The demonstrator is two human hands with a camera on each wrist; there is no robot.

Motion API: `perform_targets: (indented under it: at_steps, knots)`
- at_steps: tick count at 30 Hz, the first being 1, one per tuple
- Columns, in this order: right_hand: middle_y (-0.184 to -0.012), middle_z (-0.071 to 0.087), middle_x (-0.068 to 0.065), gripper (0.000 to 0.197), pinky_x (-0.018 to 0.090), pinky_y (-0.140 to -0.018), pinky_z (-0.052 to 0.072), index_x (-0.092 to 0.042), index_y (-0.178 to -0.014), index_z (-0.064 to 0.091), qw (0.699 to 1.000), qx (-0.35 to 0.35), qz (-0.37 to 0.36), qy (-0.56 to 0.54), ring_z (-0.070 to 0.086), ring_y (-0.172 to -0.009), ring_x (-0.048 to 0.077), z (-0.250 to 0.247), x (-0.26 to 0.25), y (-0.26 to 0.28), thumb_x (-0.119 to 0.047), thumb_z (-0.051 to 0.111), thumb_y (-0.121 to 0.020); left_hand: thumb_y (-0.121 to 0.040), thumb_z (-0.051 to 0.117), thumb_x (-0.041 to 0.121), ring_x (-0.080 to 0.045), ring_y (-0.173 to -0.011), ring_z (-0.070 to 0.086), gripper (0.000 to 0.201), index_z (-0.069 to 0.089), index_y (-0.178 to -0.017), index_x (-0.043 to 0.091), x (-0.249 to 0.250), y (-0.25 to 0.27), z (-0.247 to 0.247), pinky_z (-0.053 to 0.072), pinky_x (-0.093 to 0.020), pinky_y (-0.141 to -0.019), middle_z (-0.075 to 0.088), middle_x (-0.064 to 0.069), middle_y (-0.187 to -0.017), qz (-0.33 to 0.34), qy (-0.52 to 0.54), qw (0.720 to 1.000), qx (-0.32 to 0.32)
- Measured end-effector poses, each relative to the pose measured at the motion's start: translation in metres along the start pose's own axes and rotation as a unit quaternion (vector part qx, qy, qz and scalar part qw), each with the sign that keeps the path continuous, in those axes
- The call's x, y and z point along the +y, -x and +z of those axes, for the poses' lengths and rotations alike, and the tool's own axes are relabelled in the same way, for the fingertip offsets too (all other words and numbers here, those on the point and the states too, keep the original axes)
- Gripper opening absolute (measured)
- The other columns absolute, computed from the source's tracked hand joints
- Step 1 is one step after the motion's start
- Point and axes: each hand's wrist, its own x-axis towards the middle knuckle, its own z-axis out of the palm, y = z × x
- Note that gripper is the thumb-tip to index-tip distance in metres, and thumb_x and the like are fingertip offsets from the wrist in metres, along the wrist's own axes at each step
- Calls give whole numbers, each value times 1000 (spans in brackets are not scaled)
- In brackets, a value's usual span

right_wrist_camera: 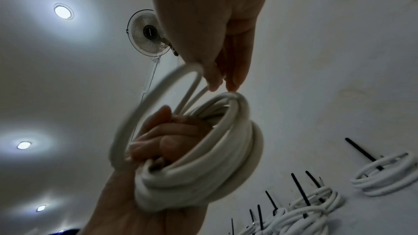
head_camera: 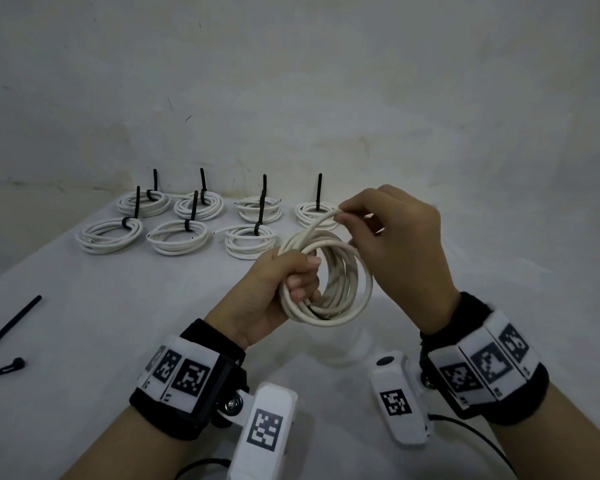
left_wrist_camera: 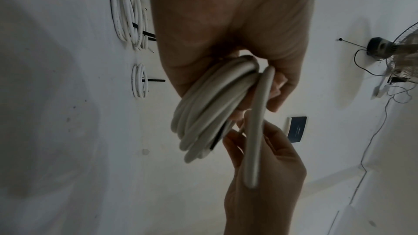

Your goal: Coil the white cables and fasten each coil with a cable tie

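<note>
My left hand (head_camera: 291, 275) grips a coil of white cable (head_camera: 347, 282) held upright above the table, fingers curled through its middle. The same coil (left_wrist_camera: 203, 113) fills the left wrist view, and in the right wrist view the coil (right_wrist_camera: 217, 167) sits in the left fist. My right hand (head_camera: 371, 216) pinches the last loose loop of cable (head_camera: 312, 226) at the coil's top, thumb and fingers closed on it. A loose black cable tie (head_camera: 7, 334) lies on the table at the far left.
Several tied white coils (head_camera: 184, 223) with upright black tie tails stand in two rows at the back of the white table (head_camera: 118, 306), close to the wall. One tied coil (head_camera: 312, 211) lies just behind my right hand. A wall fan (right_wrist_camera: 148, 33) hangs overhead.
</note>
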Motion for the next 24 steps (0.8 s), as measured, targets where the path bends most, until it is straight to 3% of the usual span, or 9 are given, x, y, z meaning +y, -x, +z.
perform_targets:
  at_steps: [3, 7, 9, 11, 14, 15, 18, 22, 24]
  knots:
    - [-71, 67, 4, 7, 32, -56, 52, -6, -78, 70, 999, -3, 50, -14, 63, -55, 13, -7, 3, -4, -10, 71, -83, -59, 65, 19, -4, -34, 31, 17, 50, -51, 21, 1, 2, 0, 44, -18, -51, 30, 10, -38, 2, -3, 1000, -6]
    - [-78, 69, 1, 13, 29, -65, 56, -10, -85, 72, 993, -71, 83, -41, 67, -66, 10, -12, 0, -8, -22, 69, -87, -70, 56, 10, -4, -34, 30, 25, 52, -49, 22, 0, 1, 5, 41, -20, -52, 29, 9, -37, 15, -30, 999, 28]
    - [-92, 67, -1, 36, 18, -74, 54, -14, -98, 71, 980, -133, 128, -80, 67, -80, 7, -15, -5, -10, -45, 66, -81, -73, 51, 11, -4, -35, 31, 23, 57, -53, 22, 1, 0, 6, 39, -21, -53, 30, 9, -38, 26, -34, 998, 45]
    - [-105, 61, -3, 65, 17, -81, 53, -17, -114, 65, 959, -218, 157, -96, 65, -93, 4, -18, -8, -10, -61, 62, -67, -73, 51, 10, -4, -35, 32, 24, 62, -55, 20, 2, 0, 5, 40, -21, -53, 30, 9, -39, 36, -39, 997, 53]
    - [-112, 54, -4, 65, 17, -81, 54, -21, -126, 57, 939, -287, 146, -118, 59, -103, 3, -15, -4, -6, -44, 77, -69, -69, 59, 8, -4, -35, 34, 14, 63, -59, 16, 5, 1, 1, 45, -19, -52, 32, 8, -40, 41, -10, 999, 33]
    - [-112, 53, -5, 63, 14, -79, 53, -20, -127, 56, 938, -292, 136, -126, 58, -104, 2, -13, -2, -5, -32, 81, -70, -66, 62, 11, -4, -36, 34, 5, 62, -64, 15, 7, 2, 1, 46, -20, -53, 33, 8, -41, 39, 8, 999, 14]
    - [-109, 49, -6, 59, 6, -78, 47, -16, -127, 55, 949, -285, 77, -110, 55, -99, 1, -8, 2, -2, -15, 80, -74, -64, 64, 21, -6, -37, 36, 10, 60, -68, 13, 8, 4, 1, 47, -21, -54, 35, 6, -42, 16, 30, 999, -26]
    - [-110, 50, 0, 55, 13, -83, 50, -11, -131, 56, 954, -268, 61, -124, 54, -101, 0, -2, 4, 0, -9, 74, -79, -60, 65, 19, -5, -34, 36, 15, 61, -70, 8, 7, 5, 1, 47, -21, -52, 35, 6, -39, -6, 11, 1000, -28]
    - [-104, 56, 1, 49, 8, -80, 46, -13, -129, 59, 957, -247, 72, -134, 55, -94, -4, -1, 0, 0, -14, 65, -80, -59, 63, 15, -5, -32, 35, 10, 66, -68, 11, 8, 6, 0, 46, -20, -50, 35, 7, -39, -9, 21, 999, -40]
